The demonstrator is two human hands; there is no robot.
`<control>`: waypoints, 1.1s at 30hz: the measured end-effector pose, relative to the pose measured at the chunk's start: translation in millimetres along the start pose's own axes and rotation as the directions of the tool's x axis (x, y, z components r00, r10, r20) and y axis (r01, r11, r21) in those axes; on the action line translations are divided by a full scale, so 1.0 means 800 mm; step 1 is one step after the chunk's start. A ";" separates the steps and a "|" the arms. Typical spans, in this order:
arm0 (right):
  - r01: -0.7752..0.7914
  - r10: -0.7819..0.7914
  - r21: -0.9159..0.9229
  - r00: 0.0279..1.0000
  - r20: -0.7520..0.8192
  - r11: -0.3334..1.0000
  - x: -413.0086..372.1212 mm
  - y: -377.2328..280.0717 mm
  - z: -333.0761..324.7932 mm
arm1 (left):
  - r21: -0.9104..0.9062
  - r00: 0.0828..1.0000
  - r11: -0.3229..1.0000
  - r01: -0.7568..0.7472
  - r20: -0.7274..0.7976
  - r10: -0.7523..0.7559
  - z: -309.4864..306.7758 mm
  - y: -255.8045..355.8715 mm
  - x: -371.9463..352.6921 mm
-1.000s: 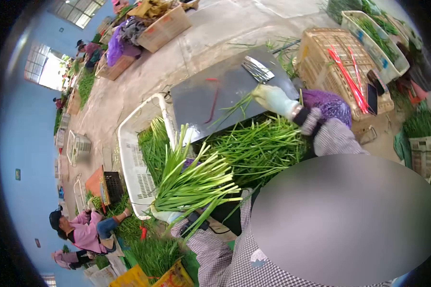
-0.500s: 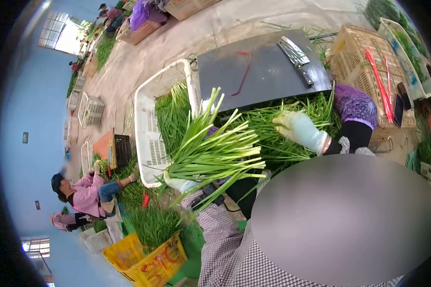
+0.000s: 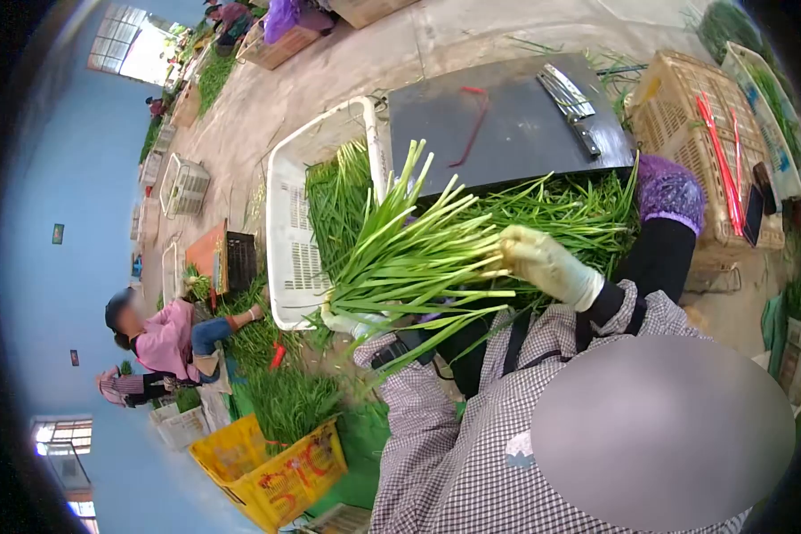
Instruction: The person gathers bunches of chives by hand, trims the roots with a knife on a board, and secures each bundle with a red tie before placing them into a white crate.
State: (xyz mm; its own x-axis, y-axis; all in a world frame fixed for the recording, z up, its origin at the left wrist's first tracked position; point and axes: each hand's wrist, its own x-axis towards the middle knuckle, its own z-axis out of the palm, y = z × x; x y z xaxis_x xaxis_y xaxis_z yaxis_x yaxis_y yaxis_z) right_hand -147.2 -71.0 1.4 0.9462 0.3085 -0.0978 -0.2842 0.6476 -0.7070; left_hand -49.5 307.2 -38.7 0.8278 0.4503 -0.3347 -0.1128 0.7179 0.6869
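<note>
The bunch of green onion leaves (image 3: 409, 262) is long, flat and bright green, paling to whitish at the base, and it fans out up and to the right. It is held in the air above the white crate (image 3: 289, 231) and the loose pile of greens (image 3: 578, 218), in front of the dark board (image 3: 507, 133) where a cleaver (image 3: 568, 96) lies. The left hand (image 3: 347, 322), in a white glove, is closed tightly around the base of the bunch. The gloved right hand (image 3: 543, 264) touches the leaves on the far side with its fingers curled; I cannot tell whether it grips any.
</note>
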 end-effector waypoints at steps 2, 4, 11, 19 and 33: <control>0.054 -0.054 0.062 0.998 -0.011 0.997 -0.006 -0.005 -0.026 | 0.012 1.000 1.000 0.021 -0.022 -0.021 0.011 0.002 -0.014; -0.027 0.020 -0.045 0.989 -0.146 0.999 -0.005 0.008 -0.069 | -0.003 0.998 0.999 0.040 -0.039 -0.040 0.008 0.000 -0.013; 0.212 0.065 -0.665 0.928 0.366 0.716 0.026 -0.013 0.009 | 0.047 0.999 0.999 0.019 0.028 -0.021 0.041 -0.007 -0.033; -0.041 0.087 -0.346 0.989 0.117 0.937 0.030 -0.009 0.039 | 0.069 0.998 0.998 0.000 -0.066 0.004 0.103 0.020 -0.083; 0.191 -0.291 0.489 0.947 0.137 0.851 -0.067 -0.073 -0.071 | 0.126 0.998 0.990 0.060 -0.041 -0.055 0.038 0.006 -0.015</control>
State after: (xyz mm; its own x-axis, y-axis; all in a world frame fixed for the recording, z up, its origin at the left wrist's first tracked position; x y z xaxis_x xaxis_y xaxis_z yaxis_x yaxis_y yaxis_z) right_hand -172.7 -164.8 8.0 0.9574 0.1994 0.2086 -0.1374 0.9507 -0.2781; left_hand -43.4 289.1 -12.2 0.8096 0.4314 -0.3981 0.0069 0.6712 0.7412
